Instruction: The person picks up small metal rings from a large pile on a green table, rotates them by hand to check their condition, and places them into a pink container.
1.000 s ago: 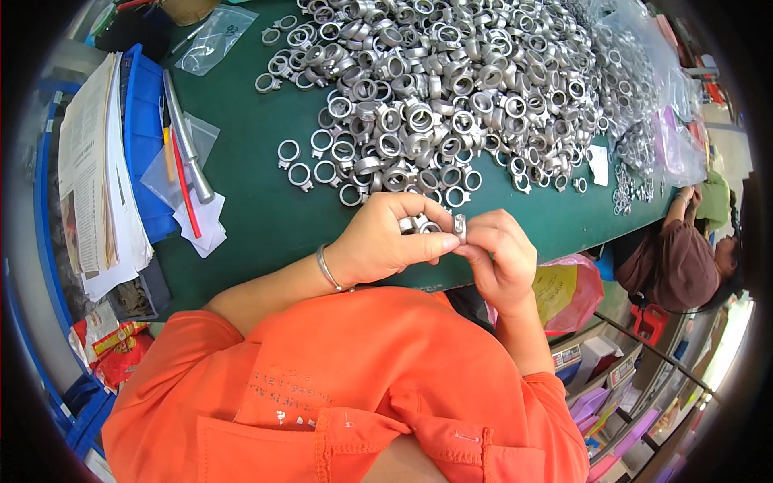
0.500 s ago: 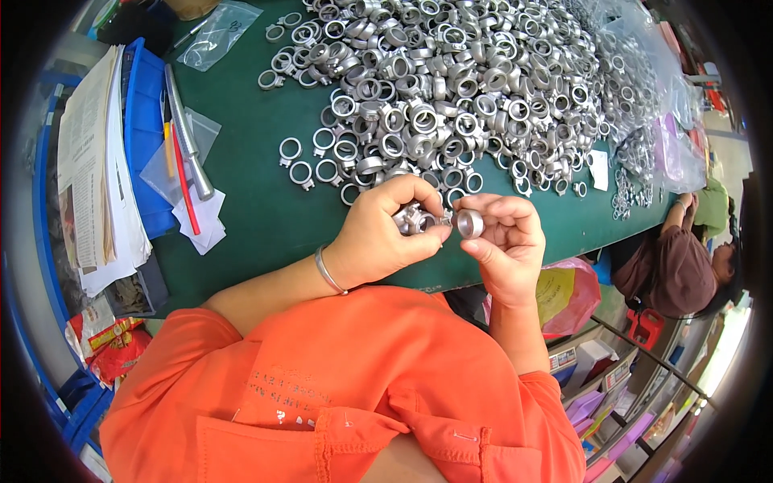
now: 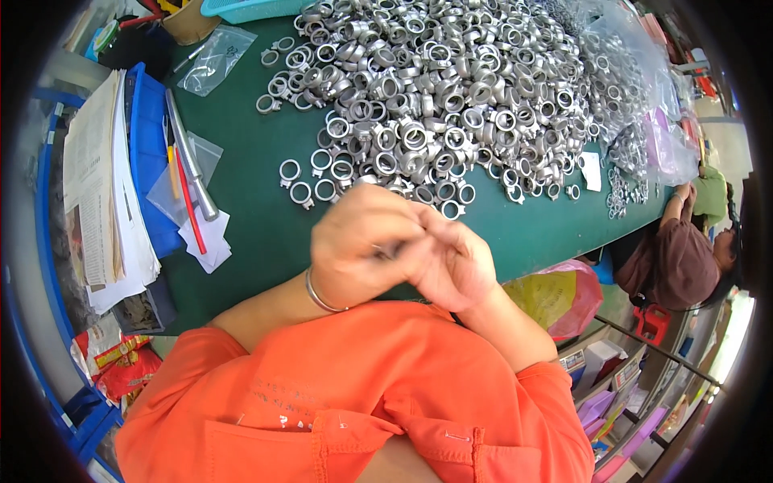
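My left hand (image 3: 358, 241), with a bangle at its wrist, is curled shut in front of the pile. Inside its fist a bit of grey metal shows, part of the metal rings (image 3: 390, 249) it holds. My right hand (image 3: 455, 266) meets it, fingertips pressed together against the left fingers; motion blurs both. Whatever the right fingers pinch is hidden. Just beyond my hands lies a big heap of silvery metal rings with small lugs (image 3: 451, 105), a few of them loose along its near edge.
A green table (image 3: 233, 153) carries the heap. To the left are a blue tray (image 3: 149, 153), papers (image 3: 97, 177), a metal rod (image 3: 189, 153) and a red pen (image 3: 192, 205). Plastic bags (image 3: 668, 145) lie at the right. A person in brown (image 3: 676, 266) sits beyond the table's right end.
My hands have come together; the ring my right fingers held up beside the left hand is now out of sight. The view has shifted slightly.
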`<state>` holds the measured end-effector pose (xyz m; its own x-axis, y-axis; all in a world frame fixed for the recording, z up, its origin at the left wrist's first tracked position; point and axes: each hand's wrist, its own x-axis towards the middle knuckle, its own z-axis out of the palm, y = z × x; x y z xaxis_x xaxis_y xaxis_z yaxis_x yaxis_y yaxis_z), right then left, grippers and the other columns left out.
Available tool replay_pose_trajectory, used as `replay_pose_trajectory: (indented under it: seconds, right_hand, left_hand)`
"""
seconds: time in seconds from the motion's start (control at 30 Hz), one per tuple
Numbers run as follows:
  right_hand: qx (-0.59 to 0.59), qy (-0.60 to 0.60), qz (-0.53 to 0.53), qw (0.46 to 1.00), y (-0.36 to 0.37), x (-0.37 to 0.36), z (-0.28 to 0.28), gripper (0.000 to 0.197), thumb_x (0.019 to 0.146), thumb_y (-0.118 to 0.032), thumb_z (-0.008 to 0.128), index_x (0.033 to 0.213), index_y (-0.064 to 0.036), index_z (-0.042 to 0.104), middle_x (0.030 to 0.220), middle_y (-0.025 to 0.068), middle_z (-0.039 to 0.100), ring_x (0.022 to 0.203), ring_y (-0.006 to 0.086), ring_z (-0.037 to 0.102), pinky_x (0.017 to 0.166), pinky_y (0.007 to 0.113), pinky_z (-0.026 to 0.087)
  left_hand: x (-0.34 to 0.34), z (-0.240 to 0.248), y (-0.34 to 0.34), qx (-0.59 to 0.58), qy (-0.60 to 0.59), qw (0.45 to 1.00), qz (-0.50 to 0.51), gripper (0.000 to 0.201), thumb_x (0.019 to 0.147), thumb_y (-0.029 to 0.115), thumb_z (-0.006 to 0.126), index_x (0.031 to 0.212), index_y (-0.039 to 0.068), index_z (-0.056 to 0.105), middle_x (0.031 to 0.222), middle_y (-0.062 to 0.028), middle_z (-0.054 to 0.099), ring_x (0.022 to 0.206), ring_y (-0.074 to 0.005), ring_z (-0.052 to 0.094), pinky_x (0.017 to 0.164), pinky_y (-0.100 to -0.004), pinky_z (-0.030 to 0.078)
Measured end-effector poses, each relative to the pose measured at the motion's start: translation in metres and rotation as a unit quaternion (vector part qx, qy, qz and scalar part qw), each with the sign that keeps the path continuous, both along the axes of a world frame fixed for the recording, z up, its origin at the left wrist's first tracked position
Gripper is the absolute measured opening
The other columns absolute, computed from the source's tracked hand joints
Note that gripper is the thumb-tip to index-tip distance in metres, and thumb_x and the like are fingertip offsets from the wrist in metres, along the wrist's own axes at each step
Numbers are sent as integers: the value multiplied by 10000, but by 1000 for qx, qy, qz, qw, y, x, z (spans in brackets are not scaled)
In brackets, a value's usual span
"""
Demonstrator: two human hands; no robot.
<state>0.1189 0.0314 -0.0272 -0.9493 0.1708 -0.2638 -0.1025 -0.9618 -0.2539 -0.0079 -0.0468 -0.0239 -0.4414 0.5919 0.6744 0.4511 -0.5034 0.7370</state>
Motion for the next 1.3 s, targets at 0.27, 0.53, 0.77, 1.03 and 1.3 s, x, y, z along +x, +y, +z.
replay_pose_trajectory:
  seconds: [0.27,0.53,0.77,1.03,1.3]
  right_hand:
    - [-75,-44,-29,996,6,25,1,108,834,-126,556,937,-95,546,936,98,542,720,174,509,453,233,407]
    - [41,-116,-508,853,75,229,-46,82,799,-49,499,874,-75,513,821,47,485,674,121,472,370,190,323]
    - [-238,-566,-321,721,50,323,-247,171,827,-193,491,717,-62,483,601,64,515,521,191,549,354,256,437]
    - [-112,-544,-400,729,66,273,-265,252,859,-158,382,995,-19,544,931,148,593,875,275,568,778,442,486]
    - [619,-501,-485,362,81,189,-89,94,785,5,541,868,-1,498,842,43,506,749,136,477,714,272,414]
  left_hand:
    - [2,2,3,-37,75,996,-7,250,608,46,705,839,52,610,860,-77,607,791,-237,578,737,-373,440]
    - [14,-9,-6,-60,-106,992,-22,129,733,-91,567,850,-37,568,868,-124,570,760,-185,545,684,-267,445]
    - [20,-15,-2,-68,-161,982,-66,105,808,-58,490,897,-30,537,862,-120,538,748,-167,533,656,-263,442]
    - [14,-19,-5,-77,-135,987,-40,114,765,-91,558,868,-43,567,877,-105,551,766,-150,527,689,-237,434]
    - [17,-22,-4,-106,-123,985,-53,71,816,-63,521,875,-40,552,879,-90,530,760,-121,537,659,-222,440]
